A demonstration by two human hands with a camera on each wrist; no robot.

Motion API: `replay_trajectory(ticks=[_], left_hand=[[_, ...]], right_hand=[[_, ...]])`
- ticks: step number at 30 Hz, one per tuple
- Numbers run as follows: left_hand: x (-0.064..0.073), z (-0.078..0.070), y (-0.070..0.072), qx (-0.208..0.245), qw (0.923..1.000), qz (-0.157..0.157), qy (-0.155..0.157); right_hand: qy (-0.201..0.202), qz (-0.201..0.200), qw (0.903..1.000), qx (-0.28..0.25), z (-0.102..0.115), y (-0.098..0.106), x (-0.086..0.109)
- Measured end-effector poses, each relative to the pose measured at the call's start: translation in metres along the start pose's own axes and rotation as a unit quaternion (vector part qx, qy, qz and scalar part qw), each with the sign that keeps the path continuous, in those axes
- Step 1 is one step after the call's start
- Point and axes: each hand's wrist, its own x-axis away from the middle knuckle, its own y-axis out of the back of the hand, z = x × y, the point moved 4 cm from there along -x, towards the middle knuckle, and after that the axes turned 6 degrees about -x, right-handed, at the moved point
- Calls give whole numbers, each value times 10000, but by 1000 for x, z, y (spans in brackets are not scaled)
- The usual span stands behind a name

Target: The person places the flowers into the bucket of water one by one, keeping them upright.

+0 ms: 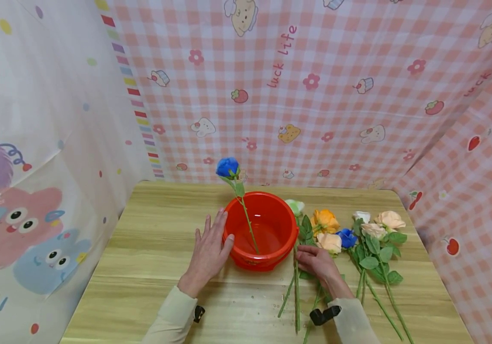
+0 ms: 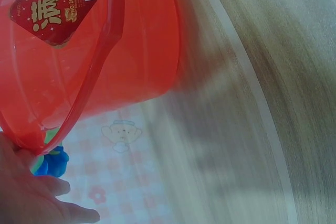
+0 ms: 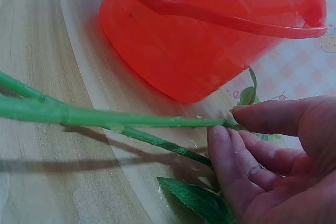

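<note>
Green flower stem (image 3: 131, 119): pinched between thumb and fingertips of right hand (image 1: 318, 263) | red plastic bucket (image 1: 256, 262): stood just left of pinch, touched by left hand (image 1: 208, 251) (fingers outstretched, nothing grasped) | blue rose (image 1: 227, 167): leaned in bucket | orange flower (image 1: 325, 221): laid beyond pinch, rightward

head: high, forward-down over table (image 1: 147, 243) | left wrist: close, facing red bucket (image 2: 139, 51) | right wrist: close, shares bucket
</note>
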Motion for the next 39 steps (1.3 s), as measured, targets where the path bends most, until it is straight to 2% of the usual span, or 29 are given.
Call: replay_trajectory(ticks=[5, 10, 14, 21, 27, 34, 39], left_hand=[[0, 0, 0, 42, 10000, 4, 11], [0, -1, -1, 12, 10000, -26, -30], [-1, -2, -2, 13, 9999, -81, -99], [-1, -3, -2, -16, 9999, -93, -131], [-2, -2, -3, -5, 10000, -12, -85], [-1, 0, -2, -4, 9999, -65, -76], [-1, 1, -1, -40, 9999, -121, -93]], right_hand=[[40, 188, 9998, -17, 0, -1, -1], [-40, 99, 9999, -1, 0, 2, 1], [47, 73, 9999, -52, 6, 4, 5], [396, -152, 9985, -347, 24, 8, 12], [740, -335, 9963, -272, 41, 13, 18], [841, -439, 9954, -133, 59, 18, 25], [1059, -458, 9933, -101, 75, 20, 31]])
